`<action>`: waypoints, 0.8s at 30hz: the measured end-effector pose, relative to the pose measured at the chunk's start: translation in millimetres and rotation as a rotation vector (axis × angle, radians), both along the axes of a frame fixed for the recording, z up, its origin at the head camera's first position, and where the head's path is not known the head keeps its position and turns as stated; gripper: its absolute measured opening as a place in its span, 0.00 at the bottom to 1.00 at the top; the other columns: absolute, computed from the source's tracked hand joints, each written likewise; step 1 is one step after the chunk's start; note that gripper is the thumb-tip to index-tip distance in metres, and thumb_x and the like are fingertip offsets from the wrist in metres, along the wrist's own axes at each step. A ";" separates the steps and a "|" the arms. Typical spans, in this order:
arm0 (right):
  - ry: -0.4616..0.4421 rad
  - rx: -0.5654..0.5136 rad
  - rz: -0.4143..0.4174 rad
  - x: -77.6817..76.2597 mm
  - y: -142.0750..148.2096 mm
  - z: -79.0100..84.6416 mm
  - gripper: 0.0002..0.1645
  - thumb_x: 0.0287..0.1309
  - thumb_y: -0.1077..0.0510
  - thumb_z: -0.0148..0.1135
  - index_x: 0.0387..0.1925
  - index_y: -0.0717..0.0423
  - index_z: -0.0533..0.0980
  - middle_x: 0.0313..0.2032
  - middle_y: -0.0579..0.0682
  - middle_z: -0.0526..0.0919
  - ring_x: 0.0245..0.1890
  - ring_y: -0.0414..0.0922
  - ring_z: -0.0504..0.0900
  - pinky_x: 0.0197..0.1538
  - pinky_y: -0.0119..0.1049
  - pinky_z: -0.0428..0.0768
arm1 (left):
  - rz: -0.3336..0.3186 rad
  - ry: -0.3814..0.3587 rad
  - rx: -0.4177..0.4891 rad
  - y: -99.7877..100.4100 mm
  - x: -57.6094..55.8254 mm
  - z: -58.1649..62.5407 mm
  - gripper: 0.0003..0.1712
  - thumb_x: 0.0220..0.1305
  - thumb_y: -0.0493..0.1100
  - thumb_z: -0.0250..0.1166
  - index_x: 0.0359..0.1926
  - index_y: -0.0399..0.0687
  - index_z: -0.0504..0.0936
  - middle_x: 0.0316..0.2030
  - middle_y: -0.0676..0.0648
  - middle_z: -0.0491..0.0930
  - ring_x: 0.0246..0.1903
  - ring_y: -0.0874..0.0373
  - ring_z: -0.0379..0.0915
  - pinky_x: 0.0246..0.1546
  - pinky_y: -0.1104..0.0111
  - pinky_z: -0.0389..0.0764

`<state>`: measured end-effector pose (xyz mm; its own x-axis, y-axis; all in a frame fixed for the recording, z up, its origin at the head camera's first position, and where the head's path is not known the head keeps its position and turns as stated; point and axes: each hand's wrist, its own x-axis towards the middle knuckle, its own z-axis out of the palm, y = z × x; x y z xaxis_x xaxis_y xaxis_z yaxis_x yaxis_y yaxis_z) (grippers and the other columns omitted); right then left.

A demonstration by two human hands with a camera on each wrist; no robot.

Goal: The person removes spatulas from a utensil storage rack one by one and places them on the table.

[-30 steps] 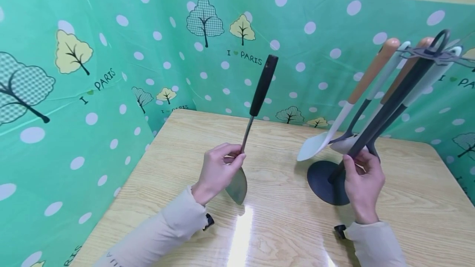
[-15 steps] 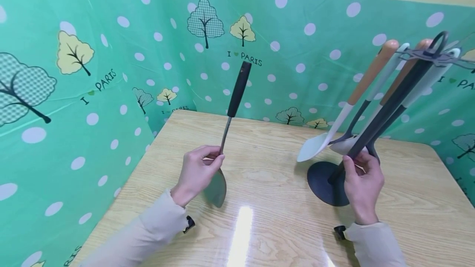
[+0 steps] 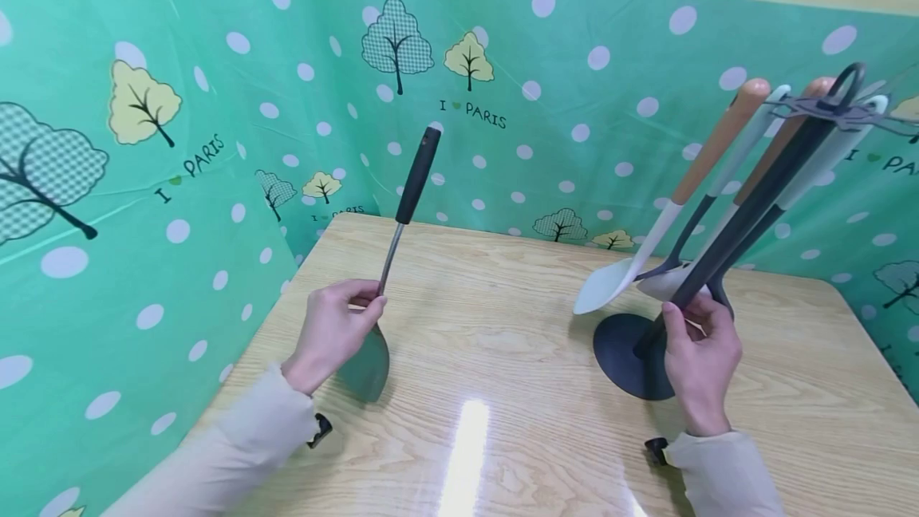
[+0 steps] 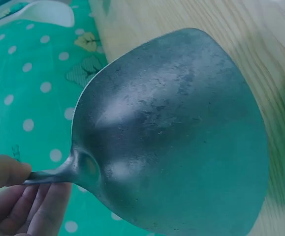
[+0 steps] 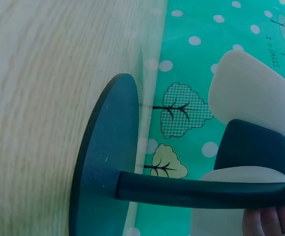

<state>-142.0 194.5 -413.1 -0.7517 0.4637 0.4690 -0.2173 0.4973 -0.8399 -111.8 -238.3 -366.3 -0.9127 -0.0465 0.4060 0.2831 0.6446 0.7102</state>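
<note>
At the left of the table my left hand (image 3: 336, 330) pinches the thin metal neck of a wok spatula (image 4: 172, 132). Its black handle (image 3: 419, 175) points up and slightly right, and the broad metal blade hangs below my fingers, partly hidden by them in the head view. On the right side my right hand (image 3: 704, 357) grips the black post of a utensil stand (image 3: 632, 356) low down, between thumb and fingers. The stand's round base rests on the table. From its top ring hang several utensils, among them a white turner (image 3: 605, 286) with a wooden handle.
A light wood table (image 3: 495, 341) spreads under both hands, with a bright strip of reflected light near its front. A green dotted cloth (image 3: 502, 102) with printed trees stands as a wall behind and to the left of the table.
My left hand has moved left across the table with the wok spatula, which stays upright and tilted. The right hand and the utensil stand have stayed in place.
</note>
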 end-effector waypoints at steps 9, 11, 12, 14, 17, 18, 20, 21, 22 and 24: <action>0.011 -0.006 -0.002 -1.0 0.2 -0.4 0.19 0.58 0.59 0.65 0.50 0.62 0.76 0.40 0.40 0.77 0.39 0.37 0.77 0.42 0.17 0.75 | 0.071 -0.118 -0.082 -25.2 -0.6 3.4 0.09 0.59 0.35 0.65 0.40 0.36 0.85 0.29 0.44 0.85 0.27 0.56 0.81 0.26 0.71 0.82; 0.014 -0.009 -0.002 -1.0 0.0 -0.4 0.19 0.58 0.59 0.65 0.50 0.62 0.76 0.40 0.40 0.77 0.39 0.37 0.77 0.42 0.17 0.75 | 0.079 -0.138 -0.092 -30.3 -0.9 2.9 0.09 0.59 0.35 0.64 0.40 0.35 0.85 0.29 0.43 0.84 0.27 0.56 0.82 0.26 0.71 0.82; 0.014 -0.009 -0.001 -0.8 -0.1 -0.2 0.19 0.58 0.59 0.65 0.50 0.63 0.76 0.40 0.40 0.77 0.39 0.37 0.77 0.42 0.17 0.75 | 0.084 -0.143 -0.100 -32.9 -1.1 2.5 0.10 0.60 0.35 0.64 0.40 0.34 0.85 0.29 0.42 0.84 0.27 0.55 0.82 0.26 0.72 0.82; 0.018 -0.008 0.001 -0.5 -0.4 0.2 0.19 0.58 0.59 0.65 0.50 0.63 0.76 0.40 0.41 0.77 0.39 0.37 0.77 0.42 0.17 0.75 | 0.093 -0.148 -0.115 -37.9 -1.3 1.8 0.10 0.60 0.34 0.63 0.41 0.34 0.85 0.30 0.41 0.84 0.27 0.55 0.82 0.25 0.72 0.82; 0.023 -0.007 0.004 -0.2 -0.7 0.7 0.19 0.58 0.60 0.65 0.50 0.63 0.76 0.40 0.41 0.77 0.39 0.37 0.77 0.42 0.17 0.75 | 0.102 -0.161 -0.131 -44.8 -1.9 1.4 0.10 0.60 0.34 0.63 0.41 0.32 0.84 0.31 0.40 0.84 0.28 0.53 0.81 0.24 0.72 0.81; 0.025 -0.006 0.005 -0.2 -0.8 0.7 0.19 0.58 0.60 0.65 0.50 0.63 0.76 0.40 0.41 0.77 0.39 0.37 0.77 0.42 0.17 0.75 | 0.105 -0.168 -0.136 -47.0 -2.4 1.2 0.11 0.60 0.34 0.62 0.42 0.32 0.84 0.31 0.40 0.84 0.28 0.53 0.81 0.24 0.72 0.81; 0.027 -0.009 0.006 -0.3 -0.8 0.8 0.19 0.58 0.60 0.65 0.50 0.63 0.76 0.39 0.41 0.77 0.39 0.37 0.77 0.42 0.17 0.75 | 0.109 -0.178 -0.145 -51.2 -4.1 0.3 0.11 0.60 0.34 0.62 0.42 0.31 0.83 0.31 0.39 0.84 0.28 0.52 0.81 0.24 0.71 0.81; 0.026 -0.009 0.005 -0.4 -0.7 0.8 0.19 0.58 0.60 0.65 0.50 0.63 0.76 0.39 0.41 0.77 0.38 0.37 0.77 0.41 0.17 0.75 | 0.112 -0.183 -0.149 -53.2 -5.1 -0.3 0.11 0.60 0.34 0.62 0.41 0.31 0.83 0.31 0.39 0.84 0.28 0.52 0.81 0.24 0.71 0.81; 0.028 -0.011 0.004 -0.6 -0.6 0.7 0.19 0.58 0.60 0.65 0.50 0.63 0.76 0.39 0.41 0.77 0.38 0.37 0.77 0.41 0.17 0.75 | 0.115 -0.184 -0.157 -55.4 -6.3 -1.1 0.10 0.60 0.34 0.62 0.41 0.31 0.83 0.31 0.39 0.84 0.28 0.52 0.81 0.24 0.71 0.81; 0.026 -0.011 0.004 -0.6 -0.6 0.7 0.19 0.58 0.60 0.65 0.50 0.63 0.76 0.39 0.41 0.77 0.38 0.37 0.77 0.41 0.17 0.74 | 0.123 -0.180 -0.175 -59.7 -8.6 -2.8 0.10 0.60 0.33 0.62 0.41 0.30 0.83 0.30 0.39 0.84 0.27 0.52 0.81 0.24 0.70 0.81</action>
